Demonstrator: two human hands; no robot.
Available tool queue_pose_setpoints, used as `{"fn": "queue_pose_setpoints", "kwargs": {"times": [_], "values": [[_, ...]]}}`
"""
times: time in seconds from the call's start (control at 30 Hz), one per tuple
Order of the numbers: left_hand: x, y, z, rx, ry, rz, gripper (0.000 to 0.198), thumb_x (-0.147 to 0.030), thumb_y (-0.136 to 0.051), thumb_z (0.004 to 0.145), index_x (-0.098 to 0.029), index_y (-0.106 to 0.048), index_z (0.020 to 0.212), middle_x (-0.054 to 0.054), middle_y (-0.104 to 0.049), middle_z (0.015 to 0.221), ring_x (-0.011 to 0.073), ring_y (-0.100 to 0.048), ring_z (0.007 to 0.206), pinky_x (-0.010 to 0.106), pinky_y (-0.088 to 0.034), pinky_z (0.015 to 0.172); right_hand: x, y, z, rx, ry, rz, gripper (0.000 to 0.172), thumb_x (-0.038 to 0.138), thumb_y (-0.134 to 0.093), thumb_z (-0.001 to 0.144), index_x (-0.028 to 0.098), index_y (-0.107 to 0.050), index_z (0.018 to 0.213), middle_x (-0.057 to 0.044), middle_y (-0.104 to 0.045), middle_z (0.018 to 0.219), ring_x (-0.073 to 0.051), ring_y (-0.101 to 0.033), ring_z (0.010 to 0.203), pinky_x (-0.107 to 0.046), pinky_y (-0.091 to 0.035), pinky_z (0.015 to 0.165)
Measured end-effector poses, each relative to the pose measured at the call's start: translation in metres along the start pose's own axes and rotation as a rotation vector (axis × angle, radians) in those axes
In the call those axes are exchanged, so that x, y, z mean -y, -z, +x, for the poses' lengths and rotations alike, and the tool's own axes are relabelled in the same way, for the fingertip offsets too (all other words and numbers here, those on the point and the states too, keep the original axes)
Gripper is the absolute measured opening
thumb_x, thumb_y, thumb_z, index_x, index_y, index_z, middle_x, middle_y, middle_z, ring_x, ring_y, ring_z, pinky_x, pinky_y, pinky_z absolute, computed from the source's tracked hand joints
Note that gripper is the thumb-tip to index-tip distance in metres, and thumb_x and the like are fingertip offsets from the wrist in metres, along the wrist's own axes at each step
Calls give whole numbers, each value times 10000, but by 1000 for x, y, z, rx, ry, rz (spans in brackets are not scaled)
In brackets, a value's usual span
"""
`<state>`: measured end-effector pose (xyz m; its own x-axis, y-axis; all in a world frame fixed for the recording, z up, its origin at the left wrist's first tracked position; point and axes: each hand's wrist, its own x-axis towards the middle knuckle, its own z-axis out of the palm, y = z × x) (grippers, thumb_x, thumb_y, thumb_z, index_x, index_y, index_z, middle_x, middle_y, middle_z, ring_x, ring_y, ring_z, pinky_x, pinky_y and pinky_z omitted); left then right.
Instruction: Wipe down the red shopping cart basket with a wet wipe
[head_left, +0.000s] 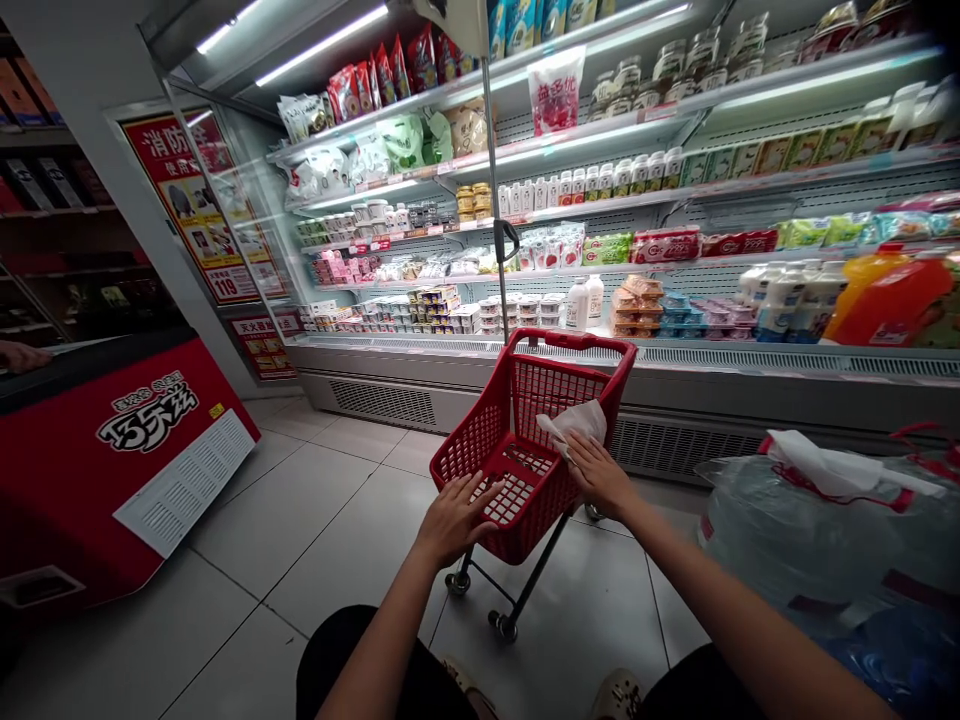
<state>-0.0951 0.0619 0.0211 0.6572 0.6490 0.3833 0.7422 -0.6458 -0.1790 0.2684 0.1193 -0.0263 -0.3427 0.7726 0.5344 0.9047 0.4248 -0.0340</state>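
A small red plastic shopping cart (484,425) with a lattice basket stands on the floor in front of my knees. My left hand (454,520) is at the near edge of the basket, fingers spread and nothing in them. At the basket's right side, my right hand (598,472) presses a crumpled white tissue (577,425) against the rim. Part of that tissue spreads over the inside of the basket beyond my fingertips. A thin pole with a dark clip (504,240) rises behind the basket. The cart's wheels (502,626) rest on the tiles.
An open refrigerated case (375,395) full of dairy and drinks runs behind the cart. To the left stands a red freezer (165,440), with another person's hand (24,356) above it. Large wrapped water bottles (787,530), with white paper (832,465) on top, stand close on the right.
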Motion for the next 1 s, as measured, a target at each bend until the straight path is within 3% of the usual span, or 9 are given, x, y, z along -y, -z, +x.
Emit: {"fn": "queue_pose_setpoints", "kwargs": {"times": [0.17,0.3,0.53,0.63,0.8,0.9,1.0], "values": [[-16,-13,6,-52,61,44,765,-716,-455,962,-440,-211,1633,65,-508,1588,275,-528,1397,440,-420,1156,5,-14,4,-30,-58,20,574,276,-254,1067,231,-334,1634,-62,-391,1664,-236,-318,1553,-526,-332,1251],[-27,-15,5,-76,112,55,796,-719,-478,950,-429,-203,1638,65,-430,1645,302,-497,1429,471,-401,1175,32,-10,-3,-43,-20,70,578,269,-260,1074,244,-285,1651,-59,-389,1664,-236,-308,1556,-520,-329,1255],[-60,-18,6,-101,192,67,743,-570,-489,1027,-371,-159,1663,91,-292,1708,290,-384,1526,531,-329,1223,110,24,-47,15,107,176,672,218,-341,1050,323,-125,1678,6,-286,1704,-227,-238,1579,-509,-337,1261],[-69,-16,6,-95,173,43,788,-532,-519,1024,-305,-135,1674,98,-222,1729,289,-306,1565,541,-284,1246,131,42,-67,63,156,186,729,208,-380,1028,332,-77,1679,22,-262,1707,-225,-244,1578,-499,-333,1267],[-48,-4,0,-67,44,22,804,-592,-512,1014,-329,-133,1673,24,-176,1745,289,-186,1604,500,-232,1281,126,61,-90,103,183,138,774,154,-368,1001,341,-43,1677,35,-258,1704,-201,-289,1561,-492,-280,1290],[-28,-2,-4,-71,104,26,767,-608,-469,1028,-370,-118,1668,8,-179,1745,303,-188,1603,504,-258,1273,118,62,-101,72,124,80,746,165,-352,1020,335,-43,1677,32,-239,1713,-191,-292,1560,-473,-278,1288],[-25,-9,-5,-65,149,6,737,-576,-452,1045,-382,-107,1666,9,-197,1742,290,-238,1590,459,-347,1236,123,59,-108,10,-4,-5,713,178,-339,1036,285,-56,1682,-3,-193,1732,-205,-259,1573,-455,-303,1271]]}}
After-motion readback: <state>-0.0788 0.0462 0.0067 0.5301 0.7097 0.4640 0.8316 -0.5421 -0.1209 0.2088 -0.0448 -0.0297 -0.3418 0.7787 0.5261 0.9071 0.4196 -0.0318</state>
